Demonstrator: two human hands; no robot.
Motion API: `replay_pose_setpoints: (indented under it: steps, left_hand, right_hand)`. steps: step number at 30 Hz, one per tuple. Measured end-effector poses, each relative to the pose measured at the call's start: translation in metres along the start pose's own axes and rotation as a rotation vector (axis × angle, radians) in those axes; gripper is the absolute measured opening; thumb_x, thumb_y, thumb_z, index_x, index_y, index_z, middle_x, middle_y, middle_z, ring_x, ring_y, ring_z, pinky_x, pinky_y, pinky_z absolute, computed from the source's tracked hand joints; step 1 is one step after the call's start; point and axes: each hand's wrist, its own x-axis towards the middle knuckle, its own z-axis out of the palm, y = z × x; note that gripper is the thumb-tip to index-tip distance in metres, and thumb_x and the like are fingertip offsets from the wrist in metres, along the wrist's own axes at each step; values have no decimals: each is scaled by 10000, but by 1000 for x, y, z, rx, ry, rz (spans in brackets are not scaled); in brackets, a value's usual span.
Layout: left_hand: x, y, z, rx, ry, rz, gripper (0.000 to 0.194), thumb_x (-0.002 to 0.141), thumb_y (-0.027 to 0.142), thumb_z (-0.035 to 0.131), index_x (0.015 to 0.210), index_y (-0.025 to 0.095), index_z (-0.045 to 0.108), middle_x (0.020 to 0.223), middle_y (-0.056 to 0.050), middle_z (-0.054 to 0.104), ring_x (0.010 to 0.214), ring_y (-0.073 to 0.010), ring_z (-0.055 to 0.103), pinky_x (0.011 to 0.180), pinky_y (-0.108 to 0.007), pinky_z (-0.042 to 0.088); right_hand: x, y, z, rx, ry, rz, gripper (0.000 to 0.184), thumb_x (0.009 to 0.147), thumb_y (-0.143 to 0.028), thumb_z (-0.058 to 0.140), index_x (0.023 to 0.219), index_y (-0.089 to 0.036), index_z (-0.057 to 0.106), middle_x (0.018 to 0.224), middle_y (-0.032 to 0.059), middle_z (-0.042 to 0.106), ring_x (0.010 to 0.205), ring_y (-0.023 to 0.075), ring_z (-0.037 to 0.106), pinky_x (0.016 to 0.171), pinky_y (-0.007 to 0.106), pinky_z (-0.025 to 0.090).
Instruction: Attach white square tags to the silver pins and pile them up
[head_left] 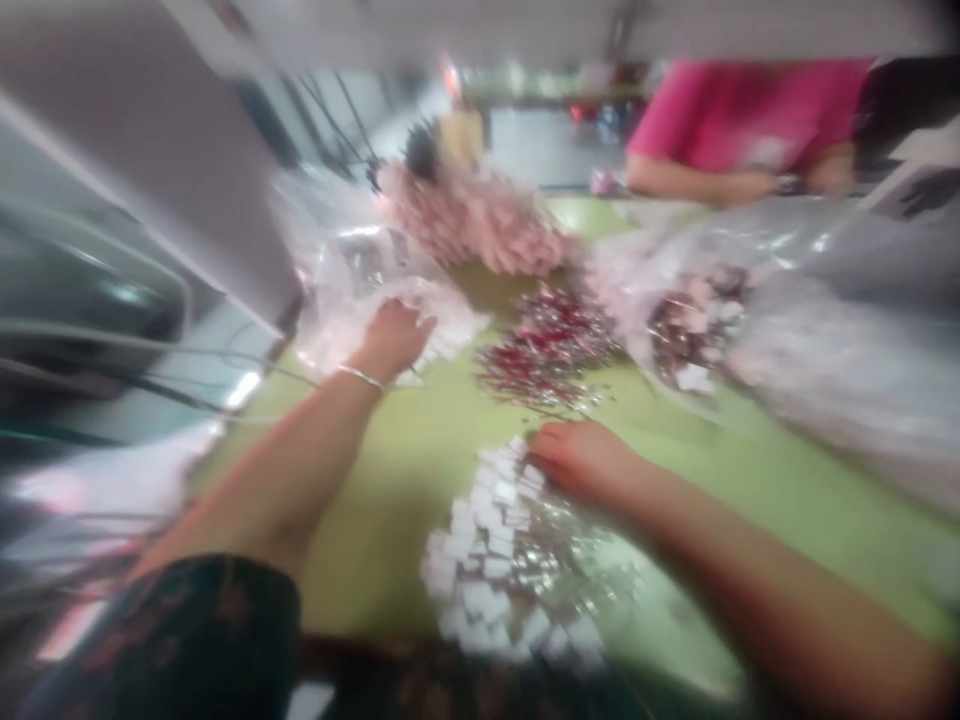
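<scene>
My left hand (397, 338) reaches to the far left of the green tabletop, over white pieces (450, 335) at the mouth of a clear plastic bag (330, 270). Its fingers are smeared by motion. My right hand (574, 455) rests low over the table, fingers bent and close together at the top edge of a pile of small white tags (487, 530) with shiny silvery parts. What it grips, if anything, is hidden. Beyond it lies a heap of thin red and silver pieces (555, 345), blurred.
Bundles of pink pieces (480, 220) lie at the back. On the right, a large clear bag (810, 330) holds white and dark-red items. Across the table sits a person in a pink shirt (750, 110). A grey panel (150, 130) slants along the left.
</scene>
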Motion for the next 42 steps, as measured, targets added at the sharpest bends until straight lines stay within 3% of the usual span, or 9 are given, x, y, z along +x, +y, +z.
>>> replay_pose_setpoints:
  steps: [4, 9, 14, 21, 24, 27, 31, 37, 42]
  left_hand:
    - [5, -3, 2, 45, -56, -128, 680, 871, 570, 391, 1270, 41, 545, 1281, -256, 554, 1183, -369, 491, 997, -459, 364]
    - [-36, 4, -1, 87, -59, -89, 668, 858, 618, 392, 1262, 117, 568, 1220, -202, 600, 1163, -352, 484, 989, -474, 353]
    - [-73, 15, 0, 69, -14, -31, 518, 919, 483, 390, 1277, 158, 578, 1289, -188, 558, 1231, -349, 447, 1031, -495, 321]
    - [-91, 15, -13, -38, 82, 101, 387, 934, 326, 399, 1136, 146, 675, 1360, -134, 543, 1297, -292, 432, 1080, -451, 327]
    - [-106, 24, -34, -62, 56, 114, 316, 909, 312, 444, 969, 168, 719, 1195, -104, 649, 1159, -272, 544, 977, -408, 423]
    - [-123, 34, -49, -19, -55, -63, 291, 890, 365, 472, 851, 189, 700, 881, -73, 696, 821, -241, 630, 760, -373, 476]
    - [-139, 35, -40, 77, -219, -101, 298, 873, 409, 485, 926, 180, 668, 844, -97, 671, 771, -263, 620, 652, -347, 441]
    - [-139, 29, -17, 98, -275, 27, 348, 862, 289, 450, 1138, 184, 636, 998, -115, 653, 897, -263, 616, 752, -341, 441]
    - [-135, 31, -23, 123, -294, 27, 276, 833, 282, 434, 885, 164, 678, 853, -102, 633, 772, -238, 603, 683, -329, 433]
  right_hand:
    - [0, 1, -1, 3, 0, -48, 136, 881, -198, 522, 836, -219, 649, 843, 20, 699, 731, 144, 607, 606, 244, 346]
    - [-1, -1, 7, -60, 21, -55, 121, 862, -216, 534, 801, -226, 638, 789, 22, 702, 671, 160, 604, 558, 263, 300]
    - [-5, 1, 5, 1, -40, -76, 126, 840, -185, 546, 800, -244, 650, 775, 6, 704, 671, 156, 603, 571, 256, 300]
    - [-8, 9, -9, 90, -147, -113, 193, 885, -242, 485, 777, -213, 643, 803, 17, 681, 706, 148, 584, 605, 251, 339]
    - [-9, 24, -19, 92, -77, -63, 220, 898, -286, 480, 781, -214, 651, 792, 20, 674, 700, 155, 572, 616, 265, 351]
    - [-10, 45, -28, 81, 87, 59, 221, 902, -291, 470, 831, -215, 665, 813, 27, 680, 731, 171, 582, 646, 280, 369]
    - [-11, 62, -34, 45, 232, 194, 205, 898, -258, 479, 867, -202, 674, 847, 36, 680, 760, 174, 587, 667, 282, 385]
    - [2, 50, -3, 12, 217, 152, 169, 906, -252, 510, 948, -215, 670, 961, 40, 642, 822, 167, 582, 678, 279, 397]
    - [9, 40, 17, -116, 281, 199, 217, 936, -250, 459, 857, -180, 648, 917, 69, 623, 805, 196, 576, 635, 300, 378]
